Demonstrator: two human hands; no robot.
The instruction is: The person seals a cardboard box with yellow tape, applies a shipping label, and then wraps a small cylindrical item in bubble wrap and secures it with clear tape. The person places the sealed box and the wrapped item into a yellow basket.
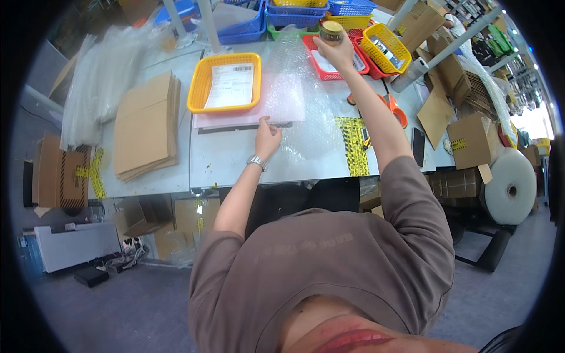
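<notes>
My right hand reaches to the far side of the table and grips a small glass jar with a gold lid. The jar is above a red plastic basket that has a printed paper in it. My left hand, with a metal watch at the wrist, lies at the front edge of a pale pink sheet. Its fingers are apart and nothing shows between them. A yellow basket holding a printed paper rests partly on that sheet. Clear bubble wrap stretches between my hands.
Flat cardboard boxes and plastic packing film occupy the left side. At right are an orange tape dispenser, a phone and a tilted yellow basket. Upright posts stand behind. A bubble-wrap roll is beside the table.
</notes>
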